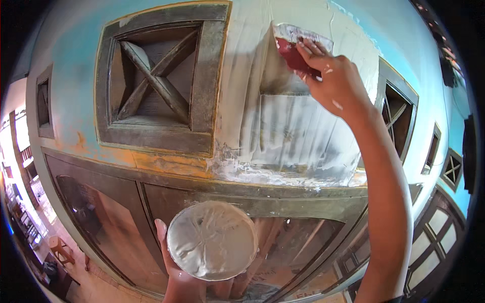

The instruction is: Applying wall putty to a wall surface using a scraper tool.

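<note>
My right hand [328, 81] grips a red spreader [290, 54] with a pale, putty-smeared edge, held against the coated wall section [298, 131] between two wooden vents, near its upper part. That section is streaked with cream and white coating, thickest along its ragged lower border. My left hand [174, 267] is low in the middle, its fingers wrapped round a round container [212, 240] of smooth, pale grey-cream paste. Streaks of white stuff dot my right hand.
A cross-barred wooden vent [151, 76] is left of the coated section, another [394, 111] right. Below are wooden doors with glass panels [101, 222]. The turquoise wall [76, 111] shows orange patches. At far left a wooden stool [60, 247] stands on the tiled floor [86, 288].
</note>
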Motion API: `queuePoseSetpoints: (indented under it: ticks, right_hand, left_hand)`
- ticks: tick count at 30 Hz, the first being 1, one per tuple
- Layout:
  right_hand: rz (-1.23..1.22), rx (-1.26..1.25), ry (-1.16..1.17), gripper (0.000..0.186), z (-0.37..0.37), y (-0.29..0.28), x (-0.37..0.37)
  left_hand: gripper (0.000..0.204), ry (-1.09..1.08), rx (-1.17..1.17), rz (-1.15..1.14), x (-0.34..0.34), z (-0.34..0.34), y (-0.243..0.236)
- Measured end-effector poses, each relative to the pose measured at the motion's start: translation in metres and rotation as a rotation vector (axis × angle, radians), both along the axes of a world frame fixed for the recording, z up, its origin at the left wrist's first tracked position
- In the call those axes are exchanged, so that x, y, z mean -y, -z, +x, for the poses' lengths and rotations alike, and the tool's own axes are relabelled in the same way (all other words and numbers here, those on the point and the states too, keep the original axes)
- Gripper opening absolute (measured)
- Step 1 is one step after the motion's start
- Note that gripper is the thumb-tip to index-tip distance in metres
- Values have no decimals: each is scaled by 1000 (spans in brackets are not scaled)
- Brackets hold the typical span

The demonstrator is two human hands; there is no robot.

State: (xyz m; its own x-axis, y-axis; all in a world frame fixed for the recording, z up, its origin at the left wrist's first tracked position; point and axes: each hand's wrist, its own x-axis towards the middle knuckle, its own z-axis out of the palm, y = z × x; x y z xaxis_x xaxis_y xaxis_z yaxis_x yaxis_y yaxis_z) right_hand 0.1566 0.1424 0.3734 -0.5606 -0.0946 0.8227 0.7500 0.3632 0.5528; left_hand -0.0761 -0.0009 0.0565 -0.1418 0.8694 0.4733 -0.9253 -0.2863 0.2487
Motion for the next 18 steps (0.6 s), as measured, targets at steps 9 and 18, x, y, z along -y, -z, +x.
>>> queuePoseSetpoints:
  ticks: [9, 18]
  right_hand:
    - [-152, 7, 44, 56, -7, 80, 8]
    - [-167, 26, 15, 56, -6, 153, 16]
  left_hand:
    - [89, 254, 34, 50, 0, 18, -8]
    - [90, 336, 108, 9, 8, 22, -4]
